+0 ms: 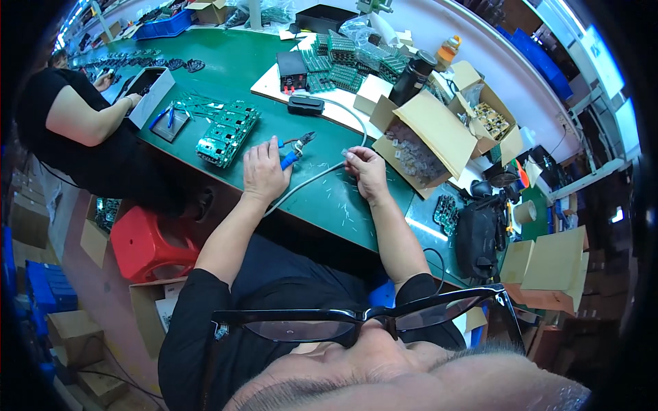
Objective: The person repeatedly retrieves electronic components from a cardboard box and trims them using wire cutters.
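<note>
My left hand [266, 170] is at the bench's front edge, its fingers curled over the handles of blue-handled cutting pliers [293, 155], whose jaws point away to the right. Part of the handles is hidden under the hand. My right hand [369, 177] is closed in a pinch on a small clear plug [345, 153]. A grey cable [306, 183] runs from the front edge near my left wrist up to the right fingertips. Small pale scraps lie on the green bench [329, 222] between my forearms.
Stacked green circuit boards [229, 133] stand left of my left hand. A black flask [411, 79] and an open carton of clear plugs [411, 151] are at right. A black bag [478, 236] lies nearer. At left a co-worker [75, 130] handles a white box [152, 92] above a red stool [147, 243].
</note>
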A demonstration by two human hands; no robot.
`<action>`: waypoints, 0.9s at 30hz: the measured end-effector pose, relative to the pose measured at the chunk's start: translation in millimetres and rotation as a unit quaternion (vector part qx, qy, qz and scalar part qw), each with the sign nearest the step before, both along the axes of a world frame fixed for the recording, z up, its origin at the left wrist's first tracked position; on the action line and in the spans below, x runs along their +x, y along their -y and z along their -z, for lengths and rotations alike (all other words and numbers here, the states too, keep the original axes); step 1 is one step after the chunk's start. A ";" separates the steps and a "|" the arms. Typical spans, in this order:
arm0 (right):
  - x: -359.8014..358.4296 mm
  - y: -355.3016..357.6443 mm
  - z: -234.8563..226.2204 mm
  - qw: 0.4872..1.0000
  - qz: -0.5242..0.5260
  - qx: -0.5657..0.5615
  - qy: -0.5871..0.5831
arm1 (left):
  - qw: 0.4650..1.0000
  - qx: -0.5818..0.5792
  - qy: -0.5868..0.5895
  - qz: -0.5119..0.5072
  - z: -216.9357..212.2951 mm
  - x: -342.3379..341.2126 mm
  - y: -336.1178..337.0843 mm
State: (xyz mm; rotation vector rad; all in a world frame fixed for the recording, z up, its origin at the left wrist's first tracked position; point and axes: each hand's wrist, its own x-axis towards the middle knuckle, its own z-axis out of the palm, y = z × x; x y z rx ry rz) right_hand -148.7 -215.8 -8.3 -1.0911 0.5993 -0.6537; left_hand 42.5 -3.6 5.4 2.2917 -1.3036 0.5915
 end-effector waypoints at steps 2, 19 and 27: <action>13.3 1.4 -4.6 0.994 0.013 -0.080 -0.067 | 1.000 -0.012 0.013 0.006 0.4 1.0 -2.1; -21.5 -13.3 -44.4 0.839 0.129 -0.461 -0.259 | 1.000 -0.001 0.021 0.006 4.5 1.4 -2.2; -67.4 68.9 -37.0 0.725 0.164 -0.503 -0.441 | 1.000 -0.008 0.019 0.016 0.8 -0.8 -1.8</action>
